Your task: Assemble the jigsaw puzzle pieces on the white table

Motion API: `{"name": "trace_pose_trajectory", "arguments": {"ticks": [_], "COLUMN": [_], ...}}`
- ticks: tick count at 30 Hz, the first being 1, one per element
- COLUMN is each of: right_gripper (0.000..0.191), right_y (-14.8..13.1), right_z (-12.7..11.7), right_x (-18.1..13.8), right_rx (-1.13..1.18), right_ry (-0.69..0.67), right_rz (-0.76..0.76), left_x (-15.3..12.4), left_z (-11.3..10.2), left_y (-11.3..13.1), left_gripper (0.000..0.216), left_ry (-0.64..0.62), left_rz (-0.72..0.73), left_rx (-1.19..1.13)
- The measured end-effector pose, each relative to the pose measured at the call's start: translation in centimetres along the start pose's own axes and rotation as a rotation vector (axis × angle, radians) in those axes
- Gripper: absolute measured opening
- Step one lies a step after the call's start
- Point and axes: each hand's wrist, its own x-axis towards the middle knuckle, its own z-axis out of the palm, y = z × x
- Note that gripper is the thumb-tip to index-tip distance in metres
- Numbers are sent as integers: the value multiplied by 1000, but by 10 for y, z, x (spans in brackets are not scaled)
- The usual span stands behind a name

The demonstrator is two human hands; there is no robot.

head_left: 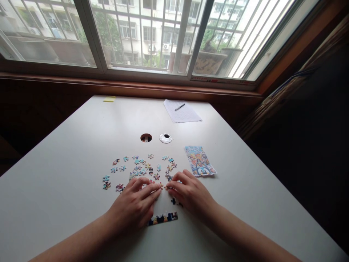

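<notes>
Both my hands rest on a white table [68, 174], fingertips nearly meeting over small jigsaw pieces. My left hand [136, 203] lies palm down with fingers together, its tips pressing a small piece [161, 186] at the centre. My right hand [191, 193] mirrors it, fingers bent and tips pinched at the same spot. A joined strip of puzzle [163, 218] lies just below my left hand. Several loose pieces [141, 167] are scattered beyond my fingers. A colourful picture card [199, 161] lies to the right of my right hand.
A round cable hole [146, 137] and its white cap [165, 138] sit in the table's middle. A paper sheet [182, 111] with a pen [180, 106] lies at the far edge, a yellow sticky pad [109, 98] far left. A window runs behind; dark furniture stands right.
</notes>
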Motion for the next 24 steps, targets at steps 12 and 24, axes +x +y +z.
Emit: {"name": "trace_pose_trajectory", "arguments": {"ticks": [12,24], "right_gripper": [5,7], "right_y": [-9,-12], "right_z": [3,7], "right_x": [15,14], "right_rx": [44,83], "right_ry": [-91,-97], "right_rz": [163,214], "left_x": [-3,-5], "left_z": [4,6], "left_y": [1,1], "left_gripper": [46,48], "left_ry": [-22,-4], "left_rz": [-39,-54], "left_rx": [-6,-6]}}
